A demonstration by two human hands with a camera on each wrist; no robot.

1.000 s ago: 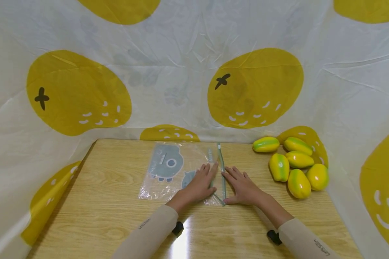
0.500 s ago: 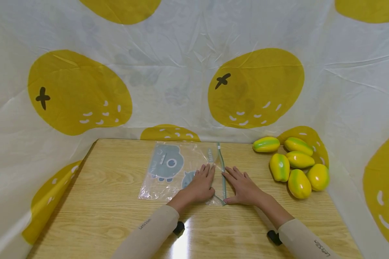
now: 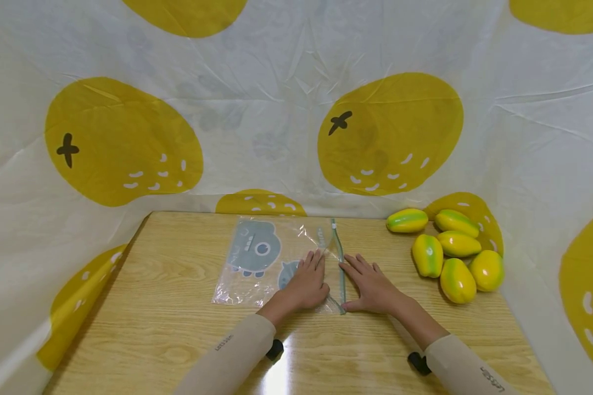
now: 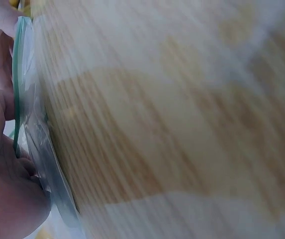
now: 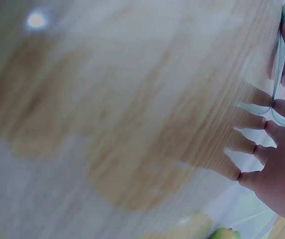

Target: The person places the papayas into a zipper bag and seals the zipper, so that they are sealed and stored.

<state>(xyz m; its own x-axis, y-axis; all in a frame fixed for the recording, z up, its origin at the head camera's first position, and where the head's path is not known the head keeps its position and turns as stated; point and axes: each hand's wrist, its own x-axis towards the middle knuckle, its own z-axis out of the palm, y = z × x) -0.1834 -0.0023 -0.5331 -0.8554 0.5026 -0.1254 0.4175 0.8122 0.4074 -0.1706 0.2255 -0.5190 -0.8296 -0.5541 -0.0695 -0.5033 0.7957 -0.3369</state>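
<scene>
White cloth (image 3: 262,60) with big yellow fruit prints (image 3: 128,142) hangs behind and along both sides of the wood-grain bench (image 3: 163,274); a bright glare (image 3: 277,376) streaks its near part.

Left hand (image 3: 306,281) rests on the clear plastic bag with blue-grey monster prints (image 3: 255,248), right hand (image 3: 374,286) touches its green zip edge, and six glossy yellow-green oval fruits (image 3: 457,244) sit far right on the pale wooden table (image 3: 168,285)!
</scene>
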